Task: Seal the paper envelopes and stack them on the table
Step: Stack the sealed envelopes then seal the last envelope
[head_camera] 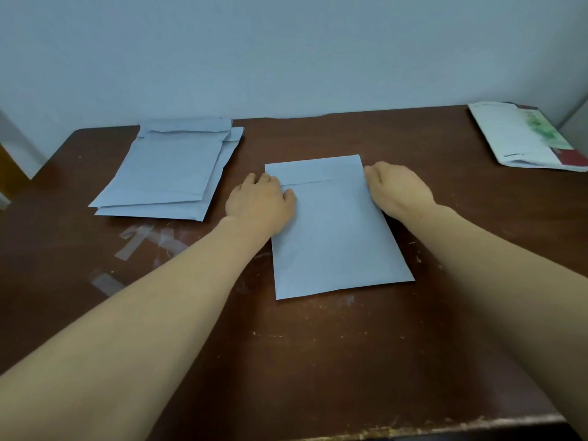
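Observation:
A pale blue-white paper envelope lies flat in the middle of the brown table, its flap folded down at the far end. My left hand rests on the envelope's left edge near the flap, fingers curled and pressing down. My right hand touches the right edge by the flap, fingers bent at the corner. A loose stack of similar envelopes lies at the back left, flaps folded, slightly fanned.
A white printed packet with green and red marks lies at the back right corner. Strips of clear tape stick to the table left of my left arm. A pale wall runs behind the table. The table's worn front edge is near the frame's bottom.

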`<state>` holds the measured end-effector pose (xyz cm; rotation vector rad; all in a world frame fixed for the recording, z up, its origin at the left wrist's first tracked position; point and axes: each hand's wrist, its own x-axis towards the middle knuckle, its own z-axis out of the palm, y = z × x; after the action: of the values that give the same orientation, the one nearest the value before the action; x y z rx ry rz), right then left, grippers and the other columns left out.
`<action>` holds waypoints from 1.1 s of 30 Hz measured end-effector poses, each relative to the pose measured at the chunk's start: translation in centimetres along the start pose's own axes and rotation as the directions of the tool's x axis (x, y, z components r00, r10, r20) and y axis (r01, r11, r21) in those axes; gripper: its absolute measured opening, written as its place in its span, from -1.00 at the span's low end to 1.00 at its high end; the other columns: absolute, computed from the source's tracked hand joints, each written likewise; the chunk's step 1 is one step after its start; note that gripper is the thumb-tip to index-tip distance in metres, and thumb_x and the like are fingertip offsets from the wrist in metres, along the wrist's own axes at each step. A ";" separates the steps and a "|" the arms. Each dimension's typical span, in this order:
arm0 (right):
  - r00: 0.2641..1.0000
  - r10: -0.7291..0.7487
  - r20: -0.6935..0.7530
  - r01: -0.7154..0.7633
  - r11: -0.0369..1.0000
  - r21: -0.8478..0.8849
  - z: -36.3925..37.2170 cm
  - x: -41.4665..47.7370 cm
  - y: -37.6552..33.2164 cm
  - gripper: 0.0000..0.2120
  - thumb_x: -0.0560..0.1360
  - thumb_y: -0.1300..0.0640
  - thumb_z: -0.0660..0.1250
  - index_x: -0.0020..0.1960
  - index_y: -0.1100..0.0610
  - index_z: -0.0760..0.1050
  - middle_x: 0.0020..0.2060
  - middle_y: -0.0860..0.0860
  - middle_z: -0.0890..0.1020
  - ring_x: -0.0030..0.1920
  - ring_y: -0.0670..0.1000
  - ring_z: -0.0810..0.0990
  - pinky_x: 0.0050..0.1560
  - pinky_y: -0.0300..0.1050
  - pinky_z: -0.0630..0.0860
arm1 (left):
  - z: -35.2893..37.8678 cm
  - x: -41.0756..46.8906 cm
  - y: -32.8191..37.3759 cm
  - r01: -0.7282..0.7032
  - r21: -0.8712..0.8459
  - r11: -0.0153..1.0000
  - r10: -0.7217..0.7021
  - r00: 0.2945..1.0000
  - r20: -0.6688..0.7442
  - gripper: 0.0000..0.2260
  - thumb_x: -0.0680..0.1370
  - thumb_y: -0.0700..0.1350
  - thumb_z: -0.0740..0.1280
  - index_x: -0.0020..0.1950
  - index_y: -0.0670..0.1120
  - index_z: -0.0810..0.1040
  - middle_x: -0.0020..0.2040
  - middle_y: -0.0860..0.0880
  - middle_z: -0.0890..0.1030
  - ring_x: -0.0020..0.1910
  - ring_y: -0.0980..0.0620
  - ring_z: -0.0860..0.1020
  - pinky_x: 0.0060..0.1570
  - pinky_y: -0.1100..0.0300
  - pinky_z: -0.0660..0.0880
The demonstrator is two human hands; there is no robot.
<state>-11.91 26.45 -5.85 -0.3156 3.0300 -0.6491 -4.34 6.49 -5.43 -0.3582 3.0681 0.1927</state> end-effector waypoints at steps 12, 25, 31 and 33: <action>0.978 0.172 0.118 -0.193 0.959 0.209 -1.5 -3.3 -2.2 -0.79 0.31 0.07 0.28 -0.33 0.21 0.38 -0.25 0.14 0.42 -0.21 0.14 0.42 -0.25 -0.07 0.39 | -1.6 -2.8 2.9 0.266 -0.457 0.848 -0.225 0.964 0.144 -0.02 0.36 0.01 0.51 0.53 -0.21 -0.07 0.44 -0.18 0.25 0.43 -0.19 0.20 0.30 0.03 0.31; 0.966 0.183 0.183 -0.211 0.151 0.966 -6.3 -3.7 -6.1 -0.67 0.43 0.41 0.30 0.18 0.27 0.51 0.03 0.17 0.64 -0.04 0.17 0.65 -0.04 0.08 0.60 | -6.7 -7.1 -0.6 0.282 -0.959 0.037 -0.141 0.951 0.274 -0.79 0.45 -0.24 0.43 0.07 -0.21 0.56 0.04 -0.10 0.65 -0.17 -0.05 0.63 -0.22 0.12 0.59; 0.966 -0.053 0.252 -0.203 0.446 0.872 -3.7 -4.7 -12.0 -0.73 0.46 0.46 0.23 0.10 0.22 0.48 -0.06 0.11 0.63 -0.11 0.07 0.63 -0.10 -0.06 0.59 | -9.0 -6.5 -6.6 0.122 -0.991 0.050 -0.374 0.923 0.095 -0.76 0.49 -0.33 0.34 0.14 -0.17 0.56 0.07 -0.12 0.61 0.03 -0.12 0.59 0.03 0.07 0.52; 0.980 -0.067 0.187 -0.130 0.497 0.858 -2.4 -4.1 -14.2 -0.64 0.44 0.49 0.25 0.21 0.27 0.43 0.02 0.16 0.62 -0.03 0.12 0.63 -0.09 -0.02 0.60 | -9.6 -5.9 -9.0 0.122 -0.988 0.091 -0.417 0.906 0.073 -0.81 0.46 -0.34 0.33 -0.03 -0.07 0.56 -0.07 -0.04 0.62 0.00 -0.10 0.56 0.02 0.08 0.50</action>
<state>-5.38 15.56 2.05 -0.2374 2.0906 -1.8732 3.12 -2.07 3.35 -1.0160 2.3289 2.3516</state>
